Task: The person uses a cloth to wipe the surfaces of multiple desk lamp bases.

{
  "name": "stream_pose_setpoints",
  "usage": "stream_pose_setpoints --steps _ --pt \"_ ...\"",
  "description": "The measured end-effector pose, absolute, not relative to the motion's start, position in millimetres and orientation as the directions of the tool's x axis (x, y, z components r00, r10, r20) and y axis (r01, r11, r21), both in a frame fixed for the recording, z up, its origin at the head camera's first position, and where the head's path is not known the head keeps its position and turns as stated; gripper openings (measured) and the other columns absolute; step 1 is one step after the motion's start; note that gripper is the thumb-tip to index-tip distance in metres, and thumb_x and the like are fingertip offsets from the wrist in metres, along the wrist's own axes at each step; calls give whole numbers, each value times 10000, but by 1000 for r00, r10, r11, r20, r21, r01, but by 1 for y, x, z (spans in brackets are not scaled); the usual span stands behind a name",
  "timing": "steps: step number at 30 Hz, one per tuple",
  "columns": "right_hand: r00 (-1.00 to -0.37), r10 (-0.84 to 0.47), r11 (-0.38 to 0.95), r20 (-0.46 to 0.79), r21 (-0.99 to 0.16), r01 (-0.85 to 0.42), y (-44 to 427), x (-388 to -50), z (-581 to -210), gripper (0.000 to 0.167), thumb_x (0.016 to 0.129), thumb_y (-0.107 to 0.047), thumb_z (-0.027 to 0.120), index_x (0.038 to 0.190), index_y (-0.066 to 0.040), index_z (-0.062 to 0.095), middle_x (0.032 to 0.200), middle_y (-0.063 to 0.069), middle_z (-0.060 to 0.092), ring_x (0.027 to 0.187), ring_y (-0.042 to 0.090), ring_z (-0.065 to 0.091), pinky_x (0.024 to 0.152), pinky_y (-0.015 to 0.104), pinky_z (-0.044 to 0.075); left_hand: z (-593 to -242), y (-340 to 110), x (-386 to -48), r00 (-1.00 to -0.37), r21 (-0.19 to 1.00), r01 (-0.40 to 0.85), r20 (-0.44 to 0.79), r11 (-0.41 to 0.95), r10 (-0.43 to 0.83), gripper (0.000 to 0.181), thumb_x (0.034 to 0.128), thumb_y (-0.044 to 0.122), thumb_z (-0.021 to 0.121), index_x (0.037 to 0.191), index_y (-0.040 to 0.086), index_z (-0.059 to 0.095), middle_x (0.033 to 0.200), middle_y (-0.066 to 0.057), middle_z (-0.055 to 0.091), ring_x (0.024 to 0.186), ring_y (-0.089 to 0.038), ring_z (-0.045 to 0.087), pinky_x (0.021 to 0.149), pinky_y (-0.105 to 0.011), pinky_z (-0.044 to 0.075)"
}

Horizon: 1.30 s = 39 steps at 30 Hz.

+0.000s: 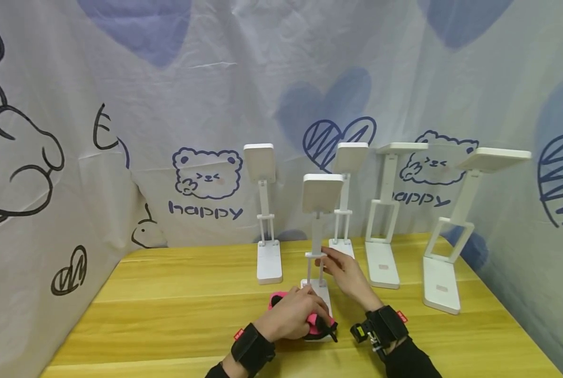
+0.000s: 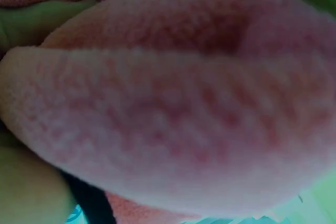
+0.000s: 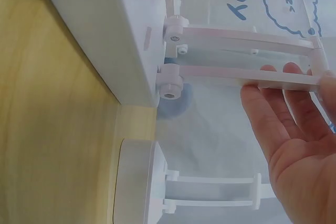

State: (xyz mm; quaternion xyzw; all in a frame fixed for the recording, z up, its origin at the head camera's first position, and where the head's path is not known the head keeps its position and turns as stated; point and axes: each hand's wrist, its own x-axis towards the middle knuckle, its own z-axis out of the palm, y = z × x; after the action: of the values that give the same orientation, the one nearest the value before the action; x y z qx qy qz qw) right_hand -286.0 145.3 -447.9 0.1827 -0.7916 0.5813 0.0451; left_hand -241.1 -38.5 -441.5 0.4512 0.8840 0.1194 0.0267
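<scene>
A white folding phone stand [image 1: 322, 194] stands upright at the middle of the table. My right hand [image 1: 350, 275] holds its two-rod arm near the crossbar; in the right wrist view, the fingers [image 3: 296, 111] curl around one rod. My left hand [image 1: 293, 314] grips a pink plush cloth with black trim [image 1: 318, 325] and presses it on the stand's base [image 1: 320, 295]. That pink cloth [image 2: 173, 119] fills most of the left wrist view, folded and blurred, with parts of my fingers at the left. The cloth and hand hide much of the base.
Similar white stands are around it: one at back left [image 1: 268, 262], one right behind [image 1: 342, 244], and two on the right [image 1: 382, 265] [image 1: 441, 286]. A patterned curtain [image 1: 206, 105] hangs behind the wooden table [image 1: 177, 304].
</scene>
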Motion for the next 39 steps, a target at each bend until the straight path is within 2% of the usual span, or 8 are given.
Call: stream_pose_setpoints --steps 8,14,22,30,34,39 --pt "-926 -233 276 296 -893 -355 144 -287 -451 374 1038 -121 452 1382 6 526 1132 244 659 1123 394 624 933 397 527 -433 -47 -240 -592 285 773 5 566 806 436 754 -50 693 894 355 777 1032 248 684 975 -14 522 896 -321 414" --pt "-924 -232 298 305 -882 -366 146 -287 -450 378 1041 -125 446 1382 18 522 1119 239 669 1101 377 638 922 385 533 -427 -57 -245 -636 292 730 -42 618 771 417 762 -55 702 841 346 778 966 248 680 936 -23 534 913 -304 420" --pt "-925 -230 302 303 -881 -364 148 -285 -448 388 1041 -107 439 1389 56 497 1119 261 667 1098 391 636 912 385 537 -437 -60 -256 -699 219 704 43 676 714 376 759 -36 736 878 317 787 1012 194 693 1033 -73 543 958 -377 407" --pt "-921 -238 282 310 -885 -370 148 -285 -447 395 1042 -104 434 1396 63 485 1135 296 648 1113 424 622 922 373 531 -446 -60 -264 -692 93 721 161 687 704 332 758 28 789 925 315 788 1076 133 694 1088 -113 539 933 -346 400" --pt "-923 -234 305 305 -878 -368 146 -285 -448 393 1042 -70 415 1394 98 466 1122 291 655 1113 450 612 916 396 534 -450 -60 -265 -703 88 707 199 702 683 315 768 56 794 943 318 786 1104 127 693 1101 -126 533 951 -380 402" --pt "-925 -228 320 303 -874 -365 145 -285 -447 393 1040 -36 396 1394 129 443 1116 295 656 1113 461 606 918 451 525 -455 -58 -266 -715 93 688 259 720 650 306 798 71 768 996 304 784 1114 101 692 1074 -143 544 898 -389 419"
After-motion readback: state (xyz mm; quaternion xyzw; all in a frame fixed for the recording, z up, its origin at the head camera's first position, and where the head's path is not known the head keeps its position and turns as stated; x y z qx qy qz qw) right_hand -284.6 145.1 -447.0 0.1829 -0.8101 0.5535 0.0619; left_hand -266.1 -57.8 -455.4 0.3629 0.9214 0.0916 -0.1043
